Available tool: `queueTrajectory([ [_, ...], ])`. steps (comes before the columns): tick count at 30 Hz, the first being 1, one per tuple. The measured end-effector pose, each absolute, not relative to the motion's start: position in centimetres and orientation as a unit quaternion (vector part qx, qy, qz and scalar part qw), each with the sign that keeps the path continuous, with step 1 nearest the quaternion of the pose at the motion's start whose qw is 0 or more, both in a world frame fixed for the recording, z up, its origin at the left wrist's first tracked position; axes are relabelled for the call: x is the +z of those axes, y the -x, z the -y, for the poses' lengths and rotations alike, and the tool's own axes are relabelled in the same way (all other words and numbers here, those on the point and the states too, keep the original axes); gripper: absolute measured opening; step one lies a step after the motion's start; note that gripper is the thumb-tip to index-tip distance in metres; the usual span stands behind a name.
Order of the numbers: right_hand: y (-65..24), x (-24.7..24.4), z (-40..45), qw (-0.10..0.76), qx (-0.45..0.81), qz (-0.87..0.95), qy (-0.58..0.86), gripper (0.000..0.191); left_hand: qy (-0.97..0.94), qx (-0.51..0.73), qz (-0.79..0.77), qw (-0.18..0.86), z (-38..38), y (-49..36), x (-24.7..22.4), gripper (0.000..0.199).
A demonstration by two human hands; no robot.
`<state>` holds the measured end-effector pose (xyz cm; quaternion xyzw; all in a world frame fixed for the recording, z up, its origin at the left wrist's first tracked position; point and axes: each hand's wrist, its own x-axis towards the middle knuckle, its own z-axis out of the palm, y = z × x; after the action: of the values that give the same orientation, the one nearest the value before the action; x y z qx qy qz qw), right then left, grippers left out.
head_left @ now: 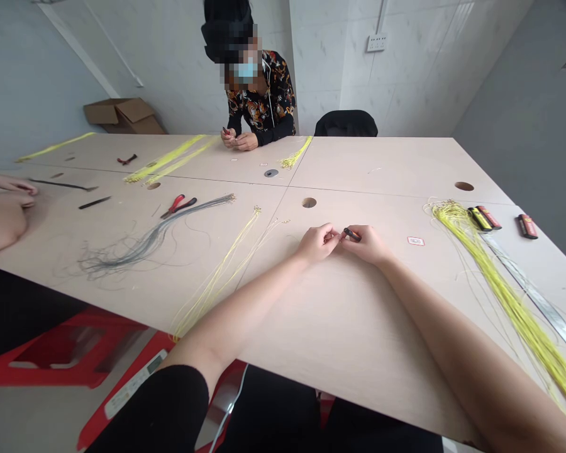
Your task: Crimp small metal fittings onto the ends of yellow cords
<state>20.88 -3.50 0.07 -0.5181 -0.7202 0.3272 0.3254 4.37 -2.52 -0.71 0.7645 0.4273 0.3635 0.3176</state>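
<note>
Both of my hands meet above the middle of the table (pixel 339 327), their fingertips almost touching. My left hand (pixel 317 242) is closed in a pinch; what sits between its fingertips is too small to name. In my right hand (pixel 368 244) is a small black-and-orange tool (pixel 352 234), gripped between thumb and fingers, its kind partly hidden by the hand. Left of my left forearm lie a few thin yellow cords (pixel 226 263) with small brass-coloured ends. A small printed label (pixel 416 241) rests to the right of my right hand.
At right lie a yellow cord bundle (pixel 495 277), a silvery strip (pixel 538 286) and several black-and-red cylinders (pixel 527 226). Leftward are a grey cord bundle (pixel 155 236), red-handled pliers (pixel 178 206) and a dark tool (pixel 94 202). A co-worker (pixel 259 100) sits opposite; another's arm (pixel 2 214) rests at left.
</note>
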Motion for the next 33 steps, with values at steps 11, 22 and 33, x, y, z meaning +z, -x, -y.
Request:
queueTrajectory([
  [11, -21.01, 0.18, 3.47, 0.359, 0.359, 0.697, 0.507, 0.019, -0.762, 0.38, -0.412, 0.325, 2.49, -4.36, -0.6, 0.016],
  [22, -21.2, -0.07, 3.13, 0.373, 0.386, 0.674, 0.508, 0.019, -0.786, 0.348, -0.408, 0.308, 2.94, -4.13, -0.32, 0.023],
  [33, -21.35, -0.07, 3.07, 0.383, 0.396, 0.676, 0.49, 0.021, -0.8, 0.327, -0.448, 0.229, 2.73, -4.65, -0.73, 0.015],
])
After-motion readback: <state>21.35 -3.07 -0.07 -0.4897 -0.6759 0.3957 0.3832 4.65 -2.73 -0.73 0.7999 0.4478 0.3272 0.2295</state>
